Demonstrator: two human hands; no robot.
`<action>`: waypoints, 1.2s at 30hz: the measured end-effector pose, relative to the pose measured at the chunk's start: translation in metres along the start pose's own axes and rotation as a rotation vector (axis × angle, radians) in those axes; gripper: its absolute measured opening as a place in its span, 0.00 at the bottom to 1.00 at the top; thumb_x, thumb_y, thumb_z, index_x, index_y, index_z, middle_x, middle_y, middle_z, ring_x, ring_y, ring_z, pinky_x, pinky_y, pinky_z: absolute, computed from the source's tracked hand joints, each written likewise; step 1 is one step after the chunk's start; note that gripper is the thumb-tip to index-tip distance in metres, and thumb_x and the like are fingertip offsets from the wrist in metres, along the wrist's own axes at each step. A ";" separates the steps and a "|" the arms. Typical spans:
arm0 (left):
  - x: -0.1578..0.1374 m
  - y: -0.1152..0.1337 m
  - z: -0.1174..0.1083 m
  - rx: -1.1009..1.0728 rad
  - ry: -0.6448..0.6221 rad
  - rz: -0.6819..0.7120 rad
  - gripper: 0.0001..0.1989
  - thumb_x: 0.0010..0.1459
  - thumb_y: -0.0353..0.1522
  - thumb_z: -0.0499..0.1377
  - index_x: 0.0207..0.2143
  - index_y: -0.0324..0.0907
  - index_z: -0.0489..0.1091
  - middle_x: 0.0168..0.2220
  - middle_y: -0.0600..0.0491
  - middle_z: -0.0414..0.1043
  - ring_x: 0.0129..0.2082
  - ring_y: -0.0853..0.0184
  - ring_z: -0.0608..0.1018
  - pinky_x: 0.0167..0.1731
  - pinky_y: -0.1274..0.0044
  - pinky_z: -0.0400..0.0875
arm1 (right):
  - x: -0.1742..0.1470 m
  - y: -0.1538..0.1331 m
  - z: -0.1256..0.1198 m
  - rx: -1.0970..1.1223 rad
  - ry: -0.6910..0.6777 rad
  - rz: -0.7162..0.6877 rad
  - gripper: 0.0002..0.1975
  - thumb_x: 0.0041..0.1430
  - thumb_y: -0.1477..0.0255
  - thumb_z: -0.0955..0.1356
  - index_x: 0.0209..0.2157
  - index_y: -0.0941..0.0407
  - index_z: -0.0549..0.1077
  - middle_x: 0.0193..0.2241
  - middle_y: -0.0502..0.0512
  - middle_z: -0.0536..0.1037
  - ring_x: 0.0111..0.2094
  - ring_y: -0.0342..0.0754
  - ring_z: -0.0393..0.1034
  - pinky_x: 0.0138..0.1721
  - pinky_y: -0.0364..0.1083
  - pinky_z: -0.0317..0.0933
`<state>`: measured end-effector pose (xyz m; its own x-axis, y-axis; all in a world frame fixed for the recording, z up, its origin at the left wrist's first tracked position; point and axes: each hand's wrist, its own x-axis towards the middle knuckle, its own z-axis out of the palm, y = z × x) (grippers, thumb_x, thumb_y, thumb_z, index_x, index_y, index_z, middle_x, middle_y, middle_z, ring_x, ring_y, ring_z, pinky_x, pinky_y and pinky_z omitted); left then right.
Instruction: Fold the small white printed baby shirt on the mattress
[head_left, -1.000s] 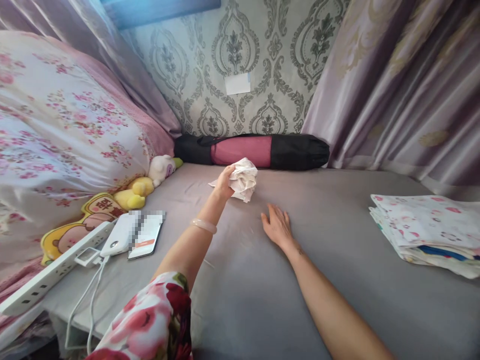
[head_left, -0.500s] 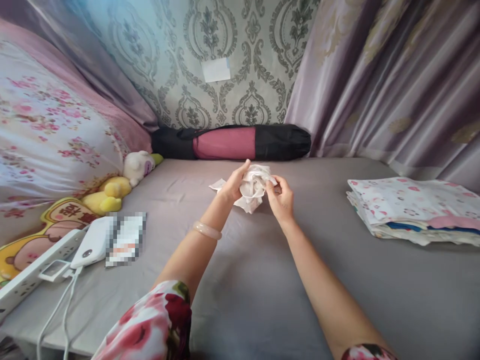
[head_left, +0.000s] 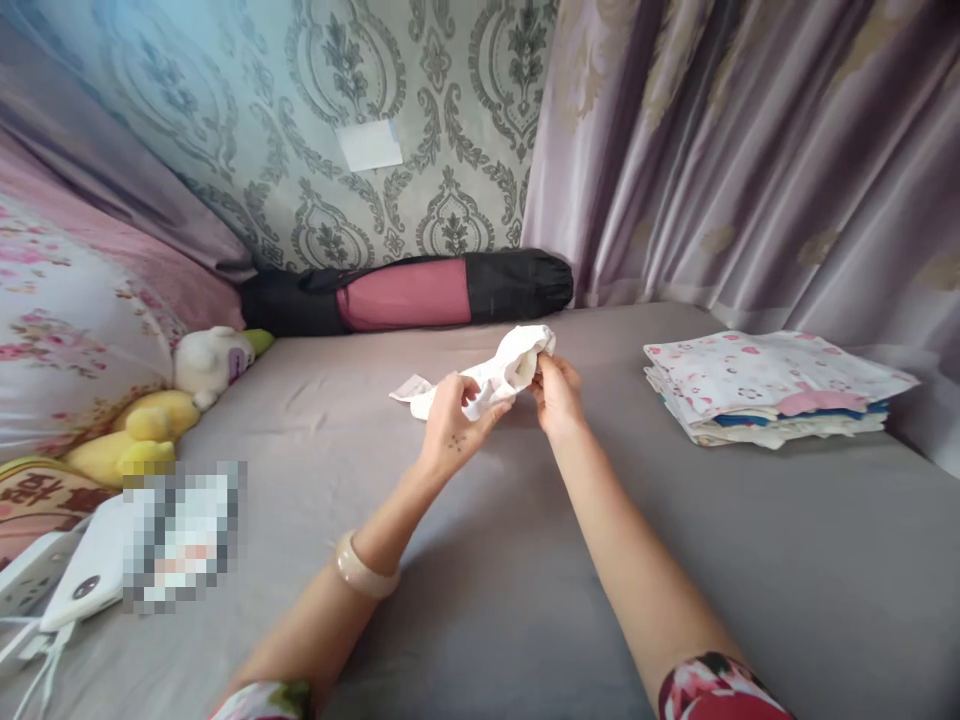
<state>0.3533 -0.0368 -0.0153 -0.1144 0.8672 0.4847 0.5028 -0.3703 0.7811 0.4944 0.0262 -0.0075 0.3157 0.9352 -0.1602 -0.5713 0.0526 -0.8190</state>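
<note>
A bunched white cloth garment [head_left: 519, 346] is held between my two hands above the middle of the bed, a rounded opening in it facing me. Its exact kind is hidden by the folds, and one end trails out to the left. My left hand [head_left: 452, 428] grips the lower left part, fingers curled and thumb reaching along under the opening. On the other side, my right hand [head_left: 559, 395] pinches the right edge of that opening, with some fingertips hidden by the cloth.
Right of my hands lies a stack of folded cloths [head_left: 757, 375]. A long black and pink bag [head_left: 405, 295] lies along the wall. At left are plush toys [head_left: 214, 365], a white power bank [head_left: 97, 560], a power strip [head_left: 34, 580] and cables on the grey bedsheet [head_left: 480, 600].
The view has turned right. My left hand has shifted from the garment's left side to its lower front. The bunched cloth has lengthened, and its opening shows more clearly.
</note>
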 end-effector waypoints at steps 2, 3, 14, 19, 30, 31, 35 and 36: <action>-0.012 -0.008 0.006 0.132 -0.018 0.065 0.17 0.48 0.41 0.68 0.29 0.44 0.63 0.29 0.56 0.66 0.32 0.66 0.70 0.35 0.73 0.66 | -0.001 0.000 0.000 0.004 -0.007 0.000 0.09 0.50 0.68 0.71 0.26 0.55 0.67 0.19 0.44 0.74 0.22 0.42 0.70 0.23 0.38 0.64; -0.017 -0.013 0.009 0.173 -0.030 0.076 0.15 0.49 0.40 0.67 0.30 0.44 0.63 0.29 0.55 0.67 0.32 0.65 0.70 0.35 0.73 0.66 | -0.001 0.001 0.000 0.002 -0.015 -0.004 0.09 0.49 0.68 0.71 0.26 0.55 0.67 0.19 0.44 0.74 0.22 0.42 0.70 0.23 0.38 0.64; -0.005 -0.036 0.002 -0.291 -0.041 -0.294 0.13 0.53 0.42 0.59 0.31 0.41 0.70 0.27 0.54 0.72 0.29 0.67 0.73 0.32 0.76 0.67 | -0.008 -0.006 -0.003 -0.251 -0.115 -0.257 0.21 0.47 0.53 0.72 0.35 0.54 0.70 0.26 0.49 0.76 0.27 0.48 0.73 0.27 0.43 0.67; 0.020 -0.020 -0.044 -0.453 0.230 -0.317 0.16 0.47 0.44 0.62 0.30 0.41 0.66 0.26 0.57 0.68 0.26 0.70 0.70 0.27 0.79 0.63 | -0.002 -0.037 -0.013 -0.579 -0.176 -0.603 0.21 0.52 0.52 0.68 0.37 0.56 0.75 0.29 0.52 0.77 0.30 0.48 0.71 0.32 0.44 0.65; 0.082 0.055 -0.146 -0.087 0.228 0.174 0.12 0.54 0.41 0.59 0.36 0.43 0.70 0.22 0.59 0.62 0.20 0.74 0.63 0.20 0.81 0.55 | -0.017 -0.159 0.004 -0.809 -0.604 -0.757 0.21 0.50 0.52 0.73 0.35 0.57 0.79 0.33 0.55 0.79 0.35 0.50 0.72 0.39 0.48 0.66; 0.086 0.062 -0.155 -0.021 0.189 0.206 0.12 0.54 0.41 0.59 0.36 0.42 0.71 0.23 0.58 0.64 0.21 0.73 0.64 0.21 0.81 0.56 | -0.019 -0.168 0.004 -0.805 -0.612 -0.752 0.22 0.49 0.52 0.73 0.36 0.56 0.79 0.34 0.55 0.79 0.36 0.50 0.72 0.39 0.48 0.67; 0.094 0.081 -0.179 0.208 -0.106 0.223 0.14 0.52 0.43 0.61 0.32 0.40 0.75 0.22 0.56 0.66 0.22 0.72 0.65 0.21 0.79 0.58 | -0.025 -0.190 0.003 -0.941 -0.689 -0.674 0.23 0.46 0.50 0.75 0.33 0.56 0.79 0.29 0.53 0.78 0.32 0.49 0.72 0.34 0.47 0.67; 0.094 0.084 -0.181 0.234 -0.152 0.220 0.15 0.52 0.43 0.61 0.31 0.40 0.76 0.22 0.56 0.66 0.22 0.72 0.65 0.22 0.79 0.58 | -0.025 -0.193 0.002 -0.958 -0.697 -0.664 0.23 0.45 0.50 0.75 0.33 0.56 0.79 0.28 0.53 0.78 0.31 0.49 0.71 0.33 0.46 0.67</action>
<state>0.2292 -0.0466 0.1672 0.1384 0.8212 0.5536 0.6859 -0.4827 0.5445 0.5951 -0.0067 0.1552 -0.2860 0.8251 0.4873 0.3737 0.5643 -0.7362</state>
